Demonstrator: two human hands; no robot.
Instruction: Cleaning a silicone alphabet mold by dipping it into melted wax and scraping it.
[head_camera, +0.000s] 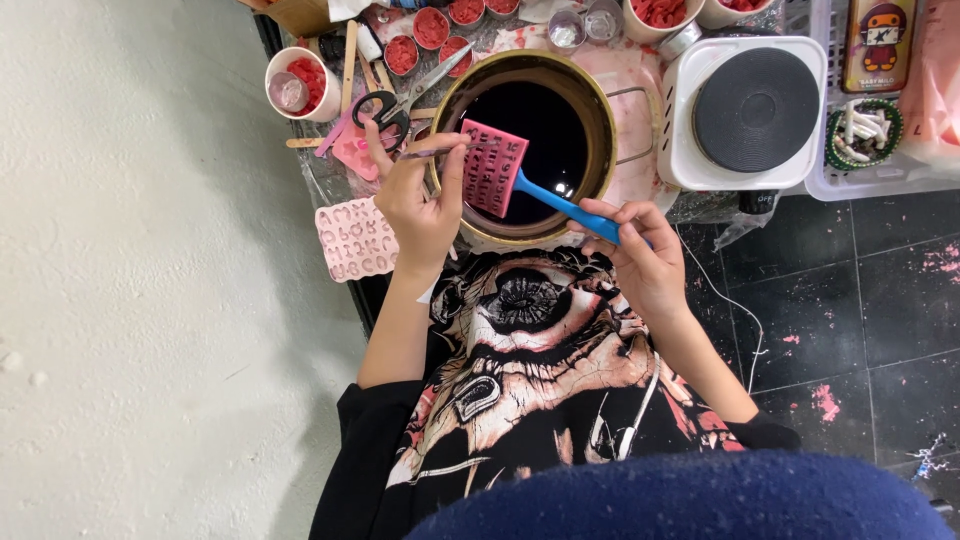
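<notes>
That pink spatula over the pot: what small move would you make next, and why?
Probably draw the thin stick in the left hand across the pink spatula, which the right hand holds by its blue handle above the dark pot; scrapings should fall in.

Bright, even indoor light, sharp across most of the view.
Small glints sit on the dark liquid in the pot (535, 140); shadows are soft; the blue cap brim (690, 500) at the bottom edge is blurred.

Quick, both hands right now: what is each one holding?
Left hand: closed on a thin stick, at the pink mould.
Right hand: closed on the blue handle carrying that mould over the pot.
</notes>
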